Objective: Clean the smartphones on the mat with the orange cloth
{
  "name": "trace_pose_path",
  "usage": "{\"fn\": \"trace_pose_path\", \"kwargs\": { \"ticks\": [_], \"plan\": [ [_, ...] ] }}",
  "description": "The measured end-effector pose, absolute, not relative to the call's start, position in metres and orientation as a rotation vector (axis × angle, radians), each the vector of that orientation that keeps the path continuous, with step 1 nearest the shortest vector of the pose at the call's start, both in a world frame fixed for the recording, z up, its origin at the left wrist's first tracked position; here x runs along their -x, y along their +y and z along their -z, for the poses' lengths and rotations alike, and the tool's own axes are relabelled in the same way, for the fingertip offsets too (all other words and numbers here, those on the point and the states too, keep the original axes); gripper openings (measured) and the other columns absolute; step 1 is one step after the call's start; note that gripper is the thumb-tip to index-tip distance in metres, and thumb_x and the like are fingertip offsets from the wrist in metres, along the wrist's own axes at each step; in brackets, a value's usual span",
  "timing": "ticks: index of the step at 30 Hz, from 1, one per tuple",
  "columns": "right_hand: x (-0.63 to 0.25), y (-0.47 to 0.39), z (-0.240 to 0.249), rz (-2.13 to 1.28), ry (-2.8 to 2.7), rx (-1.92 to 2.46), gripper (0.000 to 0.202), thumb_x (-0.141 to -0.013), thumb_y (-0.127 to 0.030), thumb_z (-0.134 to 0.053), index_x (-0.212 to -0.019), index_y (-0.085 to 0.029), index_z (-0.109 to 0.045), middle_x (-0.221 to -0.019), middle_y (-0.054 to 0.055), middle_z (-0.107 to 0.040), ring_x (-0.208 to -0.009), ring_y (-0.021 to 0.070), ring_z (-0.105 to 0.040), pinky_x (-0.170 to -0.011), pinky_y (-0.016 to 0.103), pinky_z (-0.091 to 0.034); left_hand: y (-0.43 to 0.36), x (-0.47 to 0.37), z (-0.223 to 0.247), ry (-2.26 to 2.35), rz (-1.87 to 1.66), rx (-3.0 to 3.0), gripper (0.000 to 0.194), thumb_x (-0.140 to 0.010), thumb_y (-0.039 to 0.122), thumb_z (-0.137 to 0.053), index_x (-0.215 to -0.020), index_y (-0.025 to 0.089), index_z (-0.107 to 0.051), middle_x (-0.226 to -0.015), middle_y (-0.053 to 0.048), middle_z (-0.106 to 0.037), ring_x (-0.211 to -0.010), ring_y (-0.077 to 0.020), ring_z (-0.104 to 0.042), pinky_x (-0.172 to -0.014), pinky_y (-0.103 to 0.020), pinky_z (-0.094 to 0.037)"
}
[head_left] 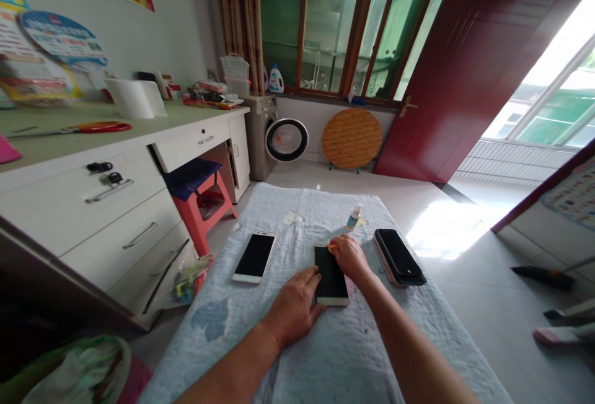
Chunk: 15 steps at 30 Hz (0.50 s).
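A smartphone with a dark screen and pale gold edges lies flat on the cloth-covered table, between my hands. My left hand grips its left side, with fingers along the edge and the thumb near the bottom corner. At the phone's upper end, my right hand pinches a small orange pad against the screen; most of the pad is hidden by the fingers. A white smartphone lies apart on the left. To the right is a stack of black phones. Behind my right hand stands a small spray bottle.
A pale blue patterned cloth covers the table. Left of it stand a white desk, a red stool and a bin. Farther back are an open washing machine, a round wooden tabletop and a red door.
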State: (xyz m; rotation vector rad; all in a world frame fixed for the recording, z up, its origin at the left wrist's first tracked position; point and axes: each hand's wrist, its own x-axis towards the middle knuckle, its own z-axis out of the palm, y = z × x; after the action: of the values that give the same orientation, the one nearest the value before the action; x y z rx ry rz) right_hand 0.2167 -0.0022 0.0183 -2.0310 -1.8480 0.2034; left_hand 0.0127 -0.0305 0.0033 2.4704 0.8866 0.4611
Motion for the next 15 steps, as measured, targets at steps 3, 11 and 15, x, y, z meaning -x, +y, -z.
{"fn": "trace_pose_path", "kwargs": {
  "ticks": [3,11,15],
  "plan": [
    [-0.200,0.009,-0.017,-0.208,-1.863,2.027,0.024,-0.085,-0.016,-0.047,-0.087,-0.017,-0.071,-0.086,0.007,-0.062,-0.083,0.0158,-0.055,-0.075,0.023,-0.036,-0.030,-0.013,-0.002,0.892,-0.468,-2.475,0.051,-0.082,0.032,-0.059,-0.129,0.015,-0.050,-0.140,-0.013,-0.047,-0.129,-0.0263,-0.044,-0.110,-0.040,-0.035],
    [-0.181,0.019,-0.013,-0.228,-1.926,1.962,0.026,-0.085,-0.014,-0.046,-0.091,-0.019,-0.071,-0.093,0.006,-0.063,-0.088,0.0154,-0.056,-0.078,0.022,-0.037,-0.032,-0.016,0.004,0.912,-0.520,-2.520,0.050,-0.082,0.033,-0.060,-0.128,0.016,-0.050,-0.138,-0.012,-0.049,-0.127,-0.0265,-0.045,-0.109,-0.040,-0.034],
    [-0.210,0.009,-0.011,-0.254,-1.817,2.014,0.025,-0.084,-0.015,-0.048,-0.092,-0.019,-0.071,-0.091,0.006,-0.063,-0.087,0.0159,-0.056,-0.080,0.023,-0.037,-0.033,-0.016,0.004,0.908,-0.530,-2.532,0.052,-0.081,0.034,-0.061,-0.128,0.016,-0.049,-0.136,-0.013,-0.050,-0.125,-0.0266,-0.047,-0.109,-0.040,-0.035]
  ]
}}
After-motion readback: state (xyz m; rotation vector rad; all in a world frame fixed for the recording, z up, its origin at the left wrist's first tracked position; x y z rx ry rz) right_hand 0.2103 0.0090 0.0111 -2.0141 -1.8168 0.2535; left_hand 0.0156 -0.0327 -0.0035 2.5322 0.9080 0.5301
